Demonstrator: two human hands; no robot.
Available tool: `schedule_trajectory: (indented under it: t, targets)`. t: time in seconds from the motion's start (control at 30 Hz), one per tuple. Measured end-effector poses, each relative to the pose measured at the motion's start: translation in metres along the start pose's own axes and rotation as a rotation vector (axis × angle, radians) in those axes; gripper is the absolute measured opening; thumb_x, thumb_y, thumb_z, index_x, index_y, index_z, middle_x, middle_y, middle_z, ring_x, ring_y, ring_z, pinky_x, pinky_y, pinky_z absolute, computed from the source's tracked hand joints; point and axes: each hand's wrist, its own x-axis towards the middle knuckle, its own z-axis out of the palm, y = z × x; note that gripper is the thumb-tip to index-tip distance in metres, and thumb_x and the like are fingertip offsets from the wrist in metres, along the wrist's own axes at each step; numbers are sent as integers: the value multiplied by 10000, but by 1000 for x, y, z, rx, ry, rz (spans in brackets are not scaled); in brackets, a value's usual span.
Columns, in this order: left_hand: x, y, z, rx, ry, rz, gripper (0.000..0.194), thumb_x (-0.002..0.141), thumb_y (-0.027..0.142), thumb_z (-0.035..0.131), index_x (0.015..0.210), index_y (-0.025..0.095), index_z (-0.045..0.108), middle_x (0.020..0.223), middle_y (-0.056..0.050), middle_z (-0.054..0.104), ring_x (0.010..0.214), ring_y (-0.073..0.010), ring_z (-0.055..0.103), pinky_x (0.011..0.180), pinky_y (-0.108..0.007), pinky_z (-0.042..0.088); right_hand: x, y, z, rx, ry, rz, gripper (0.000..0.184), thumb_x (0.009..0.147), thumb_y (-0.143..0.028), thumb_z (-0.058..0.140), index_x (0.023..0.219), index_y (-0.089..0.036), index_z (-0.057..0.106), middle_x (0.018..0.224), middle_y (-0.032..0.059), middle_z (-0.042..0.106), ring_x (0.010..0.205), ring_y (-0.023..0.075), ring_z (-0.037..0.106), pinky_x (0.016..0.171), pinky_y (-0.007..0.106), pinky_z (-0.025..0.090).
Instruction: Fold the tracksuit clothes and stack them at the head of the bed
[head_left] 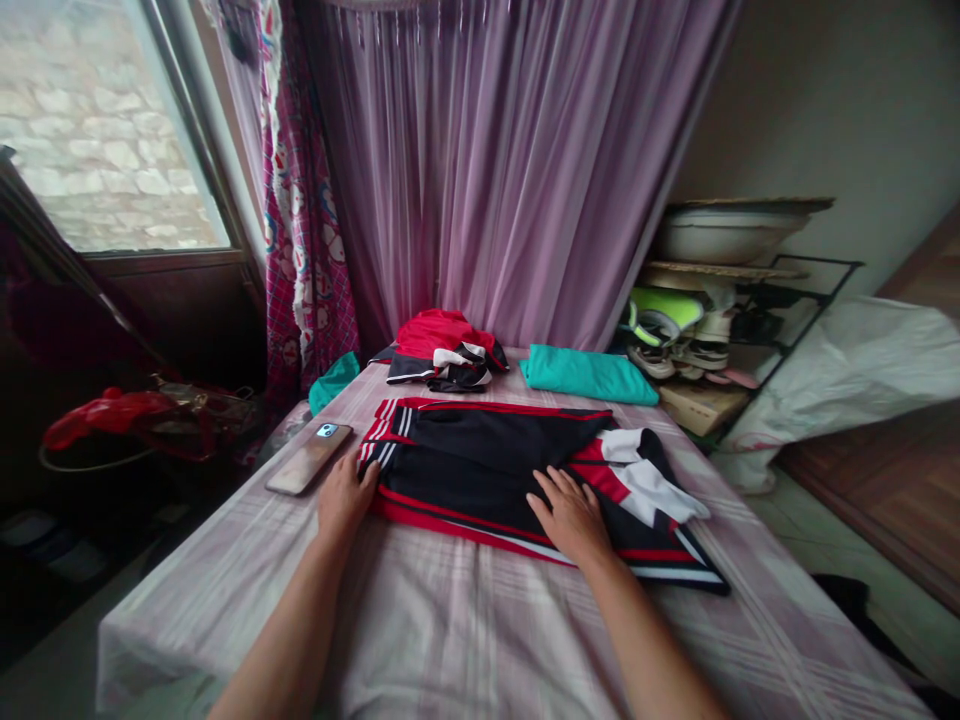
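Note:
A black sports garment (465,460) with red panels, white patches and striped ribbed ends lies folded flat across the table; whether it is a jacket cannot be told. My right hand (571,515) rests palm down on its near half, fingers spread. At its left end, beside the striped ribbing, my left hand (346,490) lies with fingers stretched out, touching the edge of the cloth. A phone (309,460) lies face down just left of that hand, its camera block showing.
Behind the garment sit a crumpled red and black garment (448,350) and a folded teal cloth (589,374). Another teal cloth (334,382) hangs at the table's left edge. A shoe rack (806,305) and white sack (862,370) stand at right; purple curtains (525,170) close off the back.

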Motion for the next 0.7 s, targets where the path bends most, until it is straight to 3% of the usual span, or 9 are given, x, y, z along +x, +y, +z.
schedule_trajectory:
  t: [0.23, 0.37, 0.47, 0.6, 0.7]
  targets:
    - [2, 1, -1, -52, 46, -8, 469, 924, 381, 460, 1317, 161, 593, 1344, -141, 637, 1217, -283, 607, 1006, -405, 484, 0, -6, -5, -6, -4, 23, 507, 987, -405, 400, 1454, -235, 500, 1551, 107, 430, 1435, 273, 361, 1148, 521, 263]
    - [4, -1, 2, -84, 62, 17, 443, 912, 385, 482, 1279, 182, 625, 1312, -125, 659, 1199, -272, 617, 1004, -397, 492, 5, -27, -15, 3, 82, 15, 530, 981, -371, 421, 1486, -215, 456, 1565, 133, 403, 1443, 287, 344, 1158, 524, 239]
    - [5, -1, 1, -70, 33, 10, 460, 915, 397, 468, 1283, 171, 625, 1315, -137, 654, 1208, -288, 608, 1005, -417, 491, 13, -49, -19, 44, 114, -72, 553, 991, -398, 398, 1524, -253, 387, 1595, 111, 354, 1465, 270, 300, 1173, 524, 205]
    - [5, 1, -1, -61, -14, -4, 492, 921, 405, 434, 1310, 157, 607, 1356, -150, 620, 1241, -301, 584, 1018, -426, 477, 23, -62, -14, 82, -25, -119, 570, 999, -474, 351, 1527, -264, 380, 1610, 97, 327, 1479, 256, 272, 1189, 540, 155]
    - [6, 1, -2, -54, -22, -4, 497, 919, 410, 419, 1307, 165, 609, 1349, -146, 623, 1250, -302, 576, 1027, -426, 469, 26, -45, -12, 70, -114, -25, 598, 1004, -515, 287, 1531, -247, 374, 1610, 97, 325, 1486, 256, 253, 1187, 554, 146]
